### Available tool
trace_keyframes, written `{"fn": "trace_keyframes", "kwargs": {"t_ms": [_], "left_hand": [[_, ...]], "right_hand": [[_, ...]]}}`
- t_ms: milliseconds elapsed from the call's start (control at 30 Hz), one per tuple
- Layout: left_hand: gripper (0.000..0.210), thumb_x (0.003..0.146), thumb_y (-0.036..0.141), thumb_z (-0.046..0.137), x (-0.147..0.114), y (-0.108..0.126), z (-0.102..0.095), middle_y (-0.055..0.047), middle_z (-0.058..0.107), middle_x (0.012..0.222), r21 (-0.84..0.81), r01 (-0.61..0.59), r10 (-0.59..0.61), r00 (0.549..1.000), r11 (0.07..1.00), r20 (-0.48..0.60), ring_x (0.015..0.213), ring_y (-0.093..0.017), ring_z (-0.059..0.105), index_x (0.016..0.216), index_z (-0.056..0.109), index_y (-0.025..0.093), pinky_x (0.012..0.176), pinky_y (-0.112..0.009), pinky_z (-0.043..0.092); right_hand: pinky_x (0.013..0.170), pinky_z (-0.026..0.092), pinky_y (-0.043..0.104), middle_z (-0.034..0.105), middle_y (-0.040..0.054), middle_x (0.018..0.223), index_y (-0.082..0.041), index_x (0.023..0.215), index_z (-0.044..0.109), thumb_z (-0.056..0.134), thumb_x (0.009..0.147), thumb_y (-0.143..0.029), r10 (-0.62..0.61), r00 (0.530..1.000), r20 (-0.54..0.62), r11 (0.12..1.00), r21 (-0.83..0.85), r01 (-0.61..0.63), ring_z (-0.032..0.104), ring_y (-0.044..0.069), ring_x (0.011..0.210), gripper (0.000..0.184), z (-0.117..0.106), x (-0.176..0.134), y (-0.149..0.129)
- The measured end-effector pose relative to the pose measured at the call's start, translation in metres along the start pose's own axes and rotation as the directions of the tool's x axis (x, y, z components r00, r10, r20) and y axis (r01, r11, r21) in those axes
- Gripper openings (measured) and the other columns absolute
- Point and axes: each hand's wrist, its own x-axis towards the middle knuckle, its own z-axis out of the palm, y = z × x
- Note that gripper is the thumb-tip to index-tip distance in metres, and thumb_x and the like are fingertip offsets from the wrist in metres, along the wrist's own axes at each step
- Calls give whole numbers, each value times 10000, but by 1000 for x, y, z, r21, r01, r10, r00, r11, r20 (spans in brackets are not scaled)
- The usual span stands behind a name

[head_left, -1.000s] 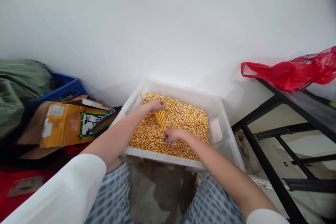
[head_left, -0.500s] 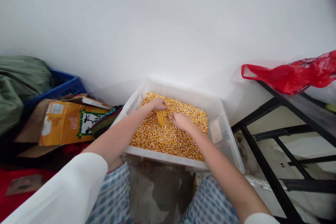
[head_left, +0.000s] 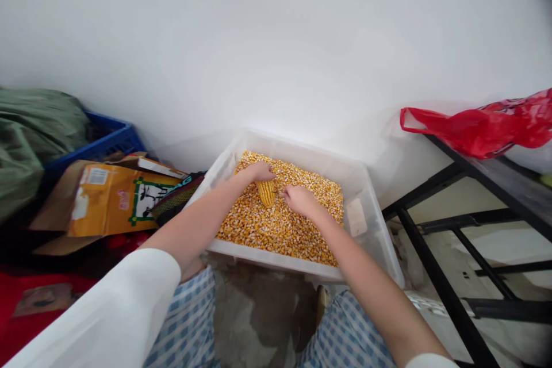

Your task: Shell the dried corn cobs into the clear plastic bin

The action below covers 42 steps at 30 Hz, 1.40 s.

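My left hand [head_left: 261, 172] is closed around the upper end of a yellow corn cob [head_left: 266, 194], whose lower end points toward me, still covered with kernels. To its right, my right hand [head_left: 298, 199] is closed on a thin dark pointed tool [head_left: 278, 192]. The tool's tip is at the cob's right side; whether it touches the kernels I cannot tell. Loose corn kernels [head_left: 276, 236] lie under both hands in a translucent plastic bin [head_left: 276, 257]. The tool's handle is hidden in my fingers.
To the left are an orange cardboard box [head_left: 103, 198], a blue crate [head_left: 114, 141] and a green cover [head_left: 38, 126]. A black metal frame [head_left: 435, 270] stands at the right with a red plastic bag [head_left: 474, 129] on top. A white wall [head_left: 276, 40] rises behind the bin.
The view has shifted slightly. Both hands stay nearly in place on the cob and tool; the right hand and the tool's tip have moved back a little from the cob.
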Motion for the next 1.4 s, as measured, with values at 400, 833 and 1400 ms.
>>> {"fn": "trace_keyframes", "kwargs": {"t_ms": [400,833,1400], "left_hand": [[415,713,415,375,-4,3,-3,-86,666,776,25,29,-29,1000,999,6,735,-177,596,798,682,150,654,-210,419],[408,718,410,365,-4,3,-3,-89,660,749,27,5,-5,1000,1000,1,695,-173,587,753,674,145,644,-216,418],[421,718,426,361,-3,2,-1,-88,662,771,23,17,-17,1000,1000,3,717,-177,588,774,675,151,653,-219,420]], "right_hand": [[739,372,246,594,114,951,-146,1001,525,277,873,-364,3,1000,1,999,41,-3,552,172,879,354,1,-1,-2],[757,377,249,605,116,938,-138,942,562,234,884,-381,0,1000,12,998,68,-1,561,171,879,412,2,1,-3],[745,395,270,611,112,909,-145,940,555,260,871,-379,-1,1000,-26,999,51,2,571,193,864,383,6,3,-3]]}}
